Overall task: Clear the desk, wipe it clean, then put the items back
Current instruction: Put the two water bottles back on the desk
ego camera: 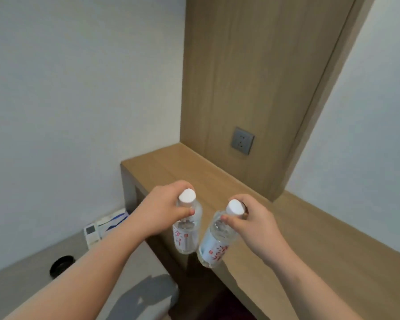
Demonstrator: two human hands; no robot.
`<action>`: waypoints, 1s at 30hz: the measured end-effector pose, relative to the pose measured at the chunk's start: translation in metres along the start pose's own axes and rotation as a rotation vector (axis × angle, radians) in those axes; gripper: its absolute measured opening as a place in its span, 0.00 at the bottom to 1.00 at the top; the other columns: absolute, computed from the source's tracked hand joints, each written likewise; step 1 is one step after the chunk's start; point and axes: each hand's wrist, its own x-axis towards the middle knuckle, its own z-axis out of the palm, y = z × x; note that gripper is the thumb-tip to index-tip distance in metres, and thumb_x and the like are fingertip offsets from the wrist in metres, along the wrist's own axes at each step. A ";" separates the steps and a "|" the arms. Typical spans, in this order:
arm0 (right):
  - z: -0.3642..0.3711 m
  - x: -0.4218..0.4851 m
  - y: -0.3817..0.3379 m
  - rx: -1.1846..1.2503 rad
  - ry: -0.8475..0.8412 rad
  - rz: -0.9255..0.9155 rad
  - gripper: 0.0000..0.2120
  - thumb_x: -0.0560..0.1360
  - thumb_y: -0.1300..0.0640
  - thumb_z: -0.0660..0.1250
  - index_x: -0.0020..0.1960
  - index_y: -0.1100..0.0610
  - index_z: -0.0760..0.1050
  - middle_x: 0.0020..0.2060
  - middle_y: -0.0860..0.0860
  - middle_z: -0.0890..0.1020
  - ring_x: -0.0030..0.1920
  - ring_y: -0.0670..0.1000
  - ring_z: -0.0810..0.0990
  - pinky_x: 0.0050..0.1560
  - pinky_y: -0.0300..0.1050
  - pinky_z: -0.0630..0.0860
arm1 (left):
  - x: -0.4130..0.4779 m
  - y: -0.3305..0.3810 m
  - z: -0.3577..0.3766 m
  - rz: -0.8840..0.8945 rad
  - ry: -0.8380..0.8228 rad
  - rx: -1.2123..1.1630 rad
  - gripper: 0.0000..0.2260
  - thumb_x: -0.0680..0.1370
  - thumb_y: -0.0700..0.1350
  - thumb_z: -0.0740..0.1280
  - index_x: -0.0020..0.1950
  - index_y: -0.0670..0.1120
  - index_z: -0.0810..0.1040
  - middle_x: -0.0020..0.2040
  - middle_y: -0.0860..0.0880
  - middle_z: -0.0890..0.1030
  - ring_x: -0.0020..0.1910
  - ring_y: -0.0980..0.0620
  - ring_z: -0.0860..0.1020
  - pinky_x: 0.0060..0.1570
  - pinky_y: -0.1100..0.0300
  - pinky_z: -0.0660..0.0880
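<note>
Two clear water bottles with white caps and red-printed labels hang in the air over the front edge of the wooden desk [310, 239]. My left hand [162, 211] grips the neck of the left bottle [186, 236], which is nearly upright. My right hand [252, 225] grips the neck of the right bottle [215, 245], whose base tilts toward the left. The two bottles are close together, almost touching at their lower halves. The desk top carries nothing that I can see.
A grey wall socket [242, 140] sits in the wooden panel behind the desk. Left of the desk lies a lower grey surface [21, 285] with a white remote [91, 234], a blue-and-white pack [112, 221] and a black round object [61, 265].
</note>
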 end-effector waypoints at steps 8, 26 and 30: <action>-0.169 -0.098 0.091 -0.085 0.210 0.136 0.10 0.72 0.57 0.71 0.47 0.48 0.72 0.38 0.43 0.77 0.37 0.38 0.74 0.34 0.27 0.68 | 0.006 0.176 0.129 0.224 -0.176 -0.071 0.11 0.73 0.47 0.70 0.54 0.52 0.74 0.45 0.55 0.78 0.44 0.57 0.74 0.43 0.62 0.71; -0.394 -0.190 0.243 -0.172 0.712 0.528 0.10 0.73 0.59 0.70 0.52 0.53 0.72 0.44 0.49 0.77 0.41 0.44 0.74 0.33 0.28 0.67 | 0.060 0.443 0.357 0.608 -0.479 -0.109 0.17 0.75 0.45 0.67 0.63 0.47 0.71 0.55 0.47 0.79 0.55 0.47 0.76 0.47 0.58 0.69; -0.436 -0.215 0.271 -0.173 0.788 0.569 0.11 0.74 0.58 0.70 0.54 0.53 0.72 0.45 0.49 0.78 0.45 0.48 0.75 0.40 0.39 0.67 | 0.053 0.491 0.394 0.651 -0.493 -0.115 0.17 0.75 0.45 0.68 0.63 0.47 0.71 0.55 0.46 0.79 0.55 0.46 0.75 0.47 0.58 0.69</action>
